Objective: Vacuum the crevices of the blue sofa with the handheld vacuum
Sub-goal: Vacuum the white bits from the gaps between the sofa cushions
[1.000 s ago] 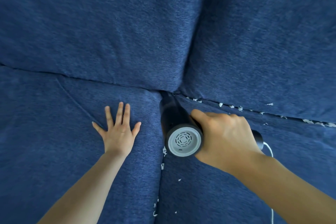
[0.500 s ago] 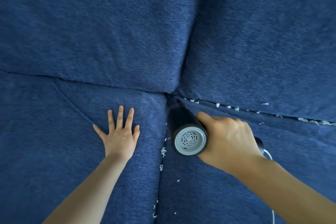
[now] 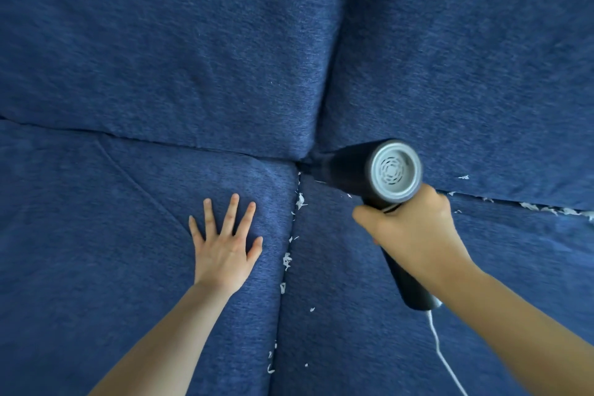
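A dark blue woven-fabric sofa (image 3: 160, 58) fills the view, four cushions meeting at a central crevice. The right hand (image 3: 414, 231) has its fingers clenched around the handle of a black handheld vacuum with a grey vented rear cap (image 3: 369, 173), its nose in that crevice. The left hand (image 3: 225, 251) lies flat, fingers released and spread, on the left seat cushion. A thin white cord (image 3: 445, 360) trails from the handle. White paper scraps (image 3: 287, 260) dot the seams.

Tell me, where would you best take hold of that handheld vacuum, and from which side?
By its dark handle, the slim bar below the fat barrel of the handheld vacuum. Come from the near side, as the right hand does: the barrel looks too thick to wrap, its grey vent end should probably stay uncovered, and the nose is buried in the sofa crevice. The white cord leaves the handle's bottom end.
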